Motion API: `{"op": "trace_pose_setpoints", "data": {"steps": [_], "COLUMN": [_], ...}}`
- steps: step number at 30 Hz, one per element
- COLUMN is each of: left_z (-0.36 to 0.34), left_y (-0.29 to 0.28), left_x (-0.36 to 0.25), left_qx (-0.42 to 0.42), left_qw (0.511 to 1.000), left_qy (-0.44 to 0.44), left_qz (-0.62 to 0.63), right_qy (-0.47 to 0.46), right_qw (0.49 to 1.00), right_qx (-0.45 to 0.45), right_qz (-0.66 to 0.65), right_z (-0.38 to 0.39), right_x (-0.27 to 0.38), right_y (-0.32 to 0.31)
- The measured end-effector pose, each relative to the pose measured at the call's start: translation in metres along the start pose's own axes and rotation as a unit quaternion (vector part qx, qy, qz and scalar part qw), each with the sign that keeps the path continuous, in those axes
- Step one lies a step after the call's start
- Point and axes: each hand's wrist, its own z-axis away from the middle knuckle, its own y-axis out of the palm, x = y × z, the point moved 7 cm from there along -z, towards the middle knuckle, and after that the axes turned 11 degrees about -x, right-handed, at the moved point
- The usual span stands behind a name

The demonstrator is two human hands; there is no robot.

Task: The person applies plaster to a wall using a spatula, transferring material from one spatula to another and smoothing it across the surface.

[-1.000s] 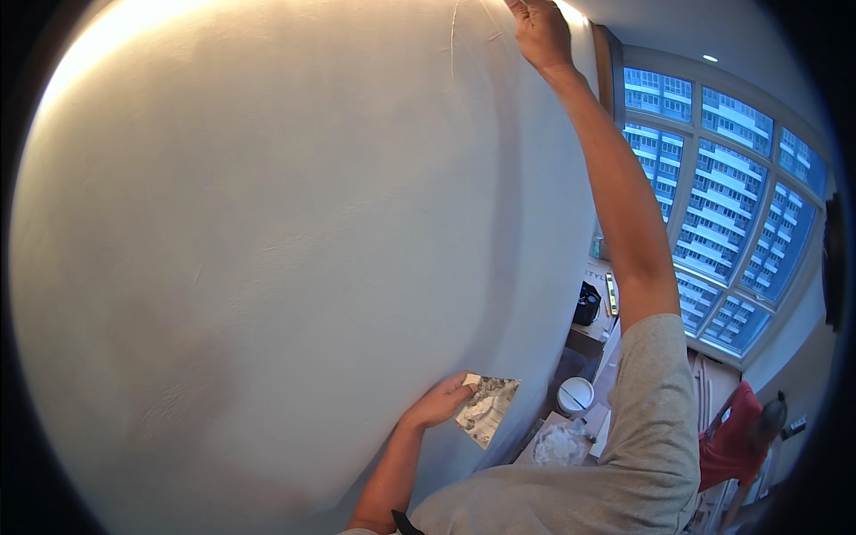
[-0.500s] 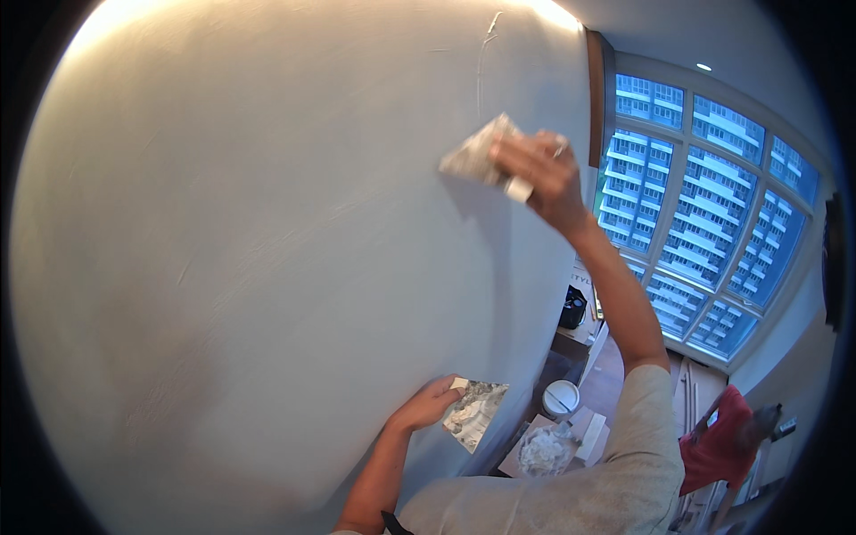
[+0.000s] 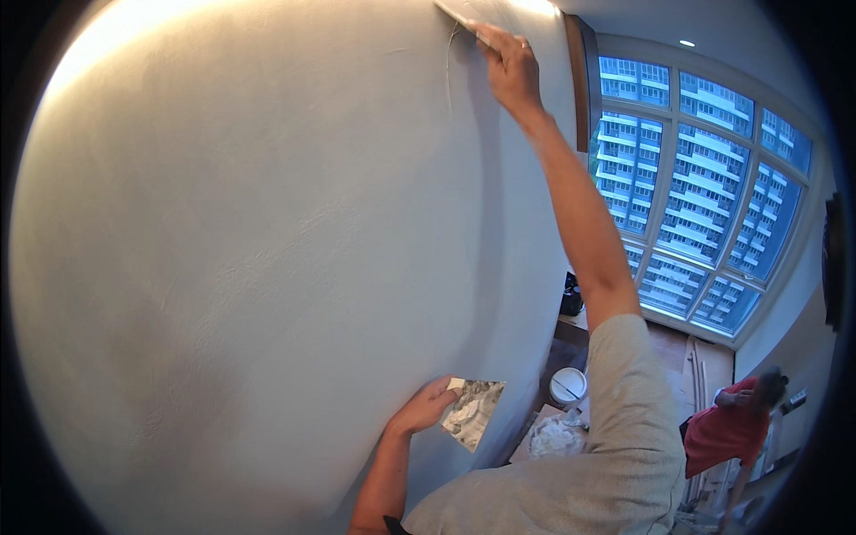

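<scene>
High on the pale wall (image 3: 285, 294), my right hand (image 3: 513, 69) is closed around a putty knife (image 3: 455, 13), whose blade shows nearly edge-on close to the wall. A thin raised line of plaster (image 3: 448, 71) curves down the wall just below the blade. Lower down, my left hand (image 3: 426, 406) grips a second putty knife (image 3: 475, 410) by its near corner, thumb on top. White and grey putty is smeared over that flat blade. The handle of the left knife is hidden by my fingers.
A white bucket (image 3: 568, 386) with a stick across it stands low on the right, beside a heap of crumpled plastic (image 3: 557, 437). A person in red (image 3: 727, 432) is at the lower right. Large windows (image 3: 704, 187) fill the right side.
My right hand has swept up the wall with its putty knife, and the blade has turned from broad view to nearly edge-on. My left hand has hardly moved.
</scene>
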Motion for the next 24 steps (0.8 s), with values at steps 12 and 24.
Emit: {"op": "trace_pose_setpoints", "data": {"steps": [12, 24], "left_z": [0.005, -0.002], "left_y": [-0.002, -0.005], "left_x": [-0.011, 0.007], "left_qx": [-0.004, 0.009], "left_qw": [0.999, 1.0], "left_qy": [-0.01, 0.012], "left_qz": [-0.042, -0.019], "right_qy": [-0.048, 0.381], "right_qw": [0.995, 0.883], "right_qx": [0.084, 0.115], "right_qz": [0.004, 0.248], "right_z": [0.126, 0.007], "right_x": [0.098, -0.137], "right_y": [-0.105, -0.012]}}
